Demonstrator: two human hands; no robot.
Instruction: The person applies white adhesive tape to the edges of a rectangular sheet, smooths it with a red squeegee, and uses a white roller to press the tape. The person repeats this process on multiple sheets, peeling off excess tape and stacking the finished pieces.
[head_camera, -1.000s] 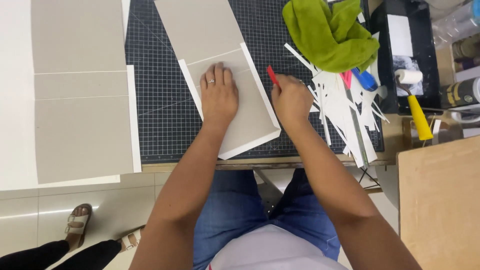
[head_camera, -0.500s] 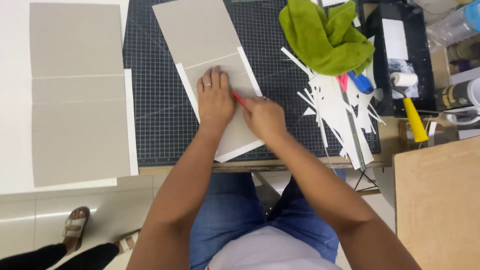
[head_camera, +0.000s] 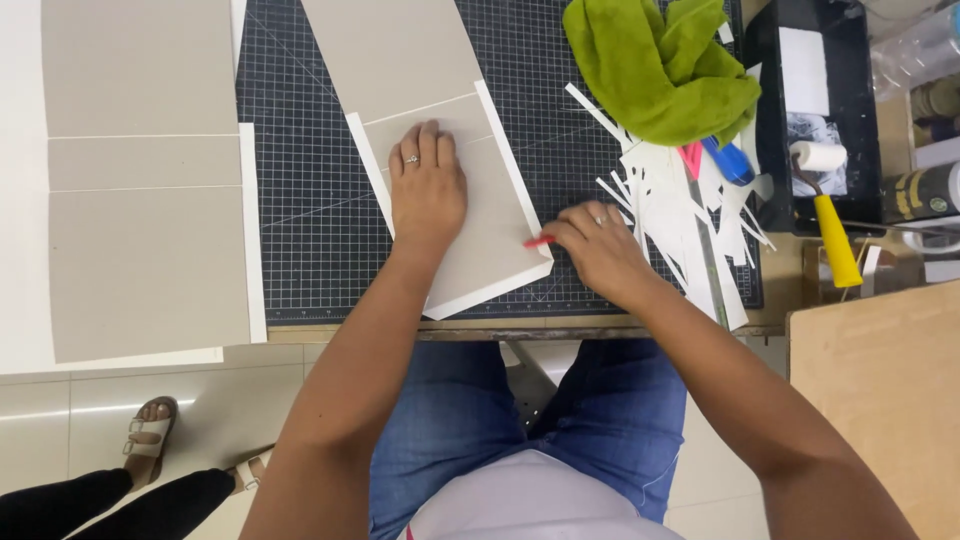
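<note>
Left hand (head_camera: 428, 190) lies flat, fingers spread, pinning the grey board (head_camera: 470, 215) on the cutting mat (head_camera: 300, 220), bench centre. Board looks stiff, light, likely slides; press mid-panel. At its 4 o'clock corner, right hand (head_camera: 600, 250) pinches a red tool (head_camera: 538, 241).

Bright, even light from overhead; shadows soft and short. A pale sheen streaks the floor tiles (head_camera: 90, 410) at 8 o'clock. Focus is sharp throughout, with slight bending toward the edges.
</note>
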